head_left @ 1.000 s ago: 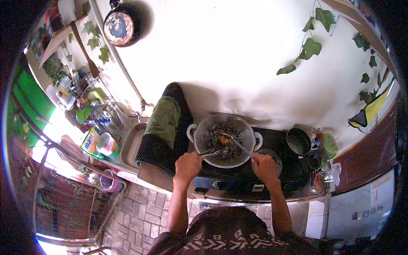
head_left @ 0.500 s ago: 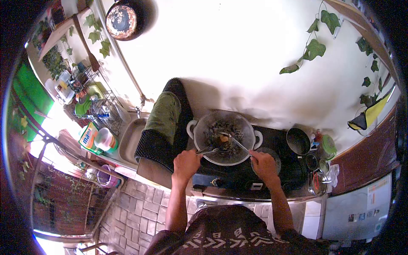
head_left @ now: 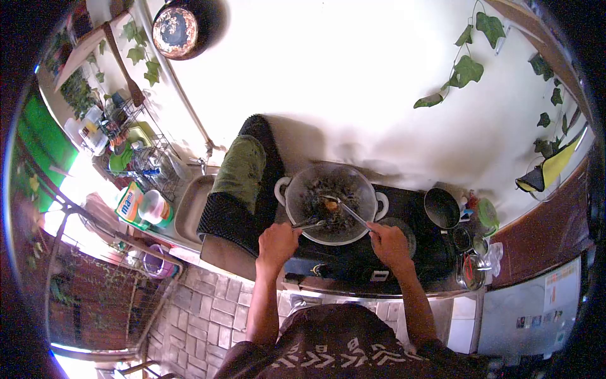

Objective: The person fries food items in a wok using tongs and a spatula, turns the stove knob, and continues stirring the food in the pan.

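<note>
A large two-handled metal pot [head_left: 295,222] stands on the black stove, with dark, loose food [head_left: 338,188] and a small orange-brown piece [head_left: 331,205] inside. My left hand [head_left: 278,245] is closed at the pot's near left rim around a short metal utensil [head_left: 309,224], whose end reaches over the rim. From the right, my right hand [head_left: 389,243] grips a long, slim metal utensil [head_left: 355,215]; its tip is down at the orange-brown piece. Whether these are spoons or forks I cannot make out.
A rolled green cloth in a black ribbed mat [head_left: 240,174] leans left of the pot, beside the sink [head_left: 192,205]. A black frying pan [head_left: 442,208] and several small containers stand at the right. The black stove top [head_left: 429,256] extends right of the pot.
Both hands stay almost in place, still holding the utensils. The left utensil's end has shifted slightly at the rim. The whole view has moved a little.
</note>
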`<state>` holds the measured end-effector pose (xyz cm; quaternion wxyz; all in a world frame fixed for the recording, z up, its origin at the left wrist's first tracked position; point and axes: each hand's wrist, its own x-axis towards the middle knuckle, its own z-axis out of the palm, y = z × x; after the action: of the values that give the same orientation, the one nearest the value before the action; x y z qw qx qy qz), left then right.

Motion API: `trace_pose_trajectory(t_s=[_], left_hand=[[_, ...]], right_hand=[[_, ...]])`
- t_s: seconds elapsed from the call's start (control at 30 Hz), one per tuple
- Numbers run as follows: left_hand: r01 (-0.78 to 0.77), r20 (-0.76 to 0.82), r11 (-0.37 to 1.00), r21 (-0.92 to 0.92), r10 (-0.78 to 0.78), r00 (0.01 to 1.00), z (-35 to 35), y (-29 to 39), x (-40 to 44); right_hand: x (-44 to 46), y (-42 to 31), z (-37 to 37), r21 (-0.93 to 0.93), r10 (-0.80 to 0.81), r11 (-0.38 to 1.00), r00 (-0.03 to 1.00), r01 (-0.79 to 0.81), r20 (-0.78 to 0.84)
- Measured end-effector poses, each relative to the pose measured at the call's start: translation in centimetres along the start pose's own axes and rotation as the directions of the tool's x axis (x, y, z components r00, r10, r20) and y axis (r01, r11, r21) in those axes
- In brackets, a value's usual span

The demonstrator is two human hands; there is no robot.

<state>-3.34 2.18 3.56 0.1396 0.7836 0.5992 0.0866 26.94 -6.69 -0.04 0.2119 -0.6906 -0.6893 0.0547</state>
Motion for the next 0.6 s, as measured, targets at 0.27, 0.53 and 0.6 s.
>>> trace_pose_trajectory(t_s=[0.27,0.53,0.6], left_hand=[[-0.014,-0.02,1.0,-0.003,0.014,1.0,-0.9,0.5,0.4],[-0.011,-0.005,1.0,-0.025,0.011,1.0,-0.8,0.5,0.7],[-0.018,-0.006,0.999,-0.032,0.018,1.0,-1.2,0.5,0.8]], right_hand=[[0.6,-0.4,-0.1,-0.07,0.026,0.997,0.998,-0.021,0.063],[0.4,-1.3,-0.5,-0.035,0.038,0.999,0.999,-0.038,0.009],[0.5,-1.2,-0.7,-0.016,0.062,0.998,0.998,-0.062,-0.001]])
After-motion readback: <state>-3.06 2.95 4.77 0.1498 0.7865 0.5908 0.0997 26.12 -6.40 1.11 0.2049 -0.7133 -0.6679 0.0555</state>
